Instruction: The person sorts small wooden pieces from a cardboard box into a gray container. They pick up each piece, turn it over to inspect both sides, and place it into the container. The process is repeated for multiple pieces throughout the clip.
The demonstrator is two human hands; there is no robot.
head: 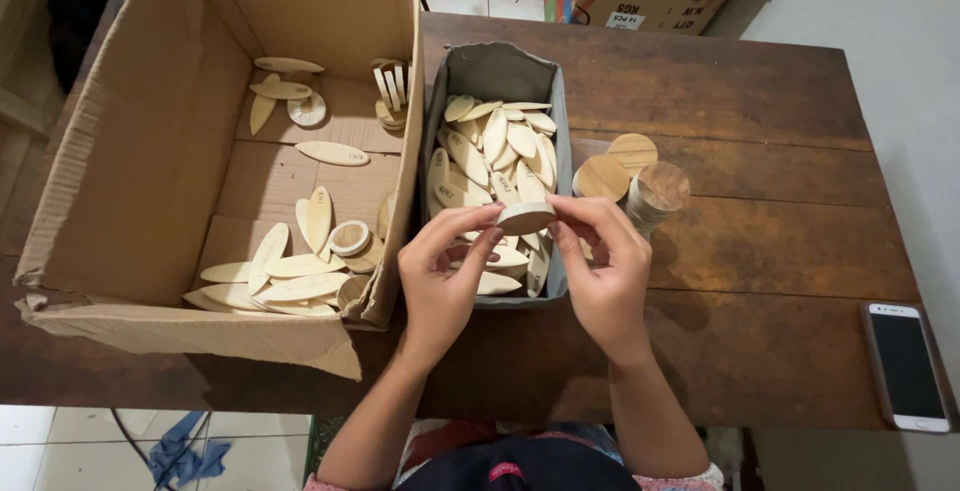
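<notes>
A: Dark wooden table (760, 251) is noted as the work surface, with pale floor tiles seen beyond its edges. A round wooden disc (525, 218) is held edge-on between both hands, above the near end of the grey bin (500, 71).

B: Grip state is recorded: left hand (440, 276) and right hand (600, 271) are each pinched narrow on the disc's rim by thumb and fingertips.

A: Step in hand is judged to be inspection or fitting of the disc; a steady pinch and a slow turn would be called for.

B: Oval wooden blanks (490, 151) are seen filling the bin; more lie in the cardboard box (130, 151). A stack of discs (655, 196) is placed just right of the bin.

A: The disc's underside is hidden. A smartphone (905, 366) is set near the table's right edge. Box print at top is cut off.
</notes>
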